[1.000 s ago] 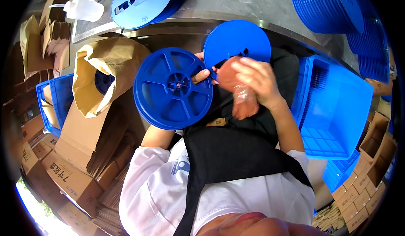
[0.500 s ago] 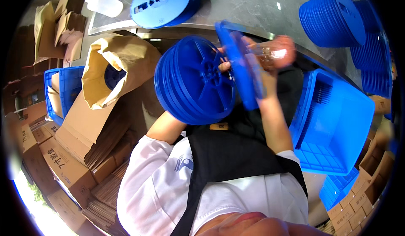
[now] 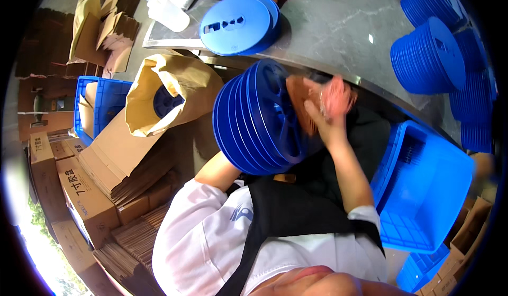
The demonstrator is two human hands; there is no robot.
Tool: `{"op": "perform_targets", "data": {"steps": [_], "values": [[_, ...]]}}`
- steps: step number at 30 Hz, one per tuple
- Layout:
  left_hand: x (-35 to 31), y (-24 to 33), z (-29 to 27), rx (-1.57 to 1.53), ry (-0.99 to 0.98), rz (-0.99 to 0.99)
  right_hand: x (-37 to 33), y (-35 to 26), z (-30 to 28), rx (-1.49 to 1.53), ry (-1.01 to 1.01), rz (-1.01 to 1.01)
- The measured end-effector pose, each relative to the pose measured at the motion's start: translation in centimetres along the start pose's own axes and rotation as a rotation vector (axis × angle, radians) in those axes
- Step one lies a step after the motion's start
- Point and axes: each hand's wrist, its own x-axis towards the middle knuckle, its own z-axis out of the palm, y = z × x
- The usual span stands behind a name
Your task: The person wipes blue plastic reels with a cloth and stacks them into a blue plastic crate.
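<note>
A stack of blue plastic reels (image 3: 241, 121) is held tilted in front of my body. My left forearm runs in behind it; my left hand is hidden there, apparently holding the stack up. On the right, my right hand (image 3: 330, 108) is close to the spoked face of the end reel. Its fingers are smeared by motion and look closed on a rust-brown cloth (image 3: 301, 103), which lies against or just in front of that face. A reddish patch at the fingers is too blurred to make out.
Ahead, a grey table (image 3: 328, 26) bears a pair of blue discs (image 3: 235, 23), a white squeeze bottle (image 3: 168, 14) and stacked blue reels (image 3: 426, 58). A paper sack (image 3: 198, 84) with a reel inside stands left. At right is a blue crate (image 3: 428, 190); cardboard boxes (image 3: 87, 201) lie left.
The separate blue reel in my right hand has gone from there, and the stack now looks thicker. The brown cloth shows at its face. My view has shifted, moving everything down and right.
</note>
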Motion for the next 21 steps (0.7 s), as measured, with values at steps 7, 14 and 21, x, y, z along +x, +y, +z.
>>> {"op": "perform_targets", "data": {"steps": [7, 14, 21], "values": [[0.6, 8.2, -14.9, -0.153, 0.191, 0.065, -4.2, 2.6, -1.8, 0.444, -0.017, 0.173], [10.6, 12.3, -21.2, 0.466, 0.314, -0.202, -3.8, 3.1, -2.7, 0.515, 0.08, 0.117], [14.8, 13.1, -20.6, 0.478, 0.252, -0.474, -4.8, 3.2, -4.1, 0.602, 0.205, 0.207]]}}
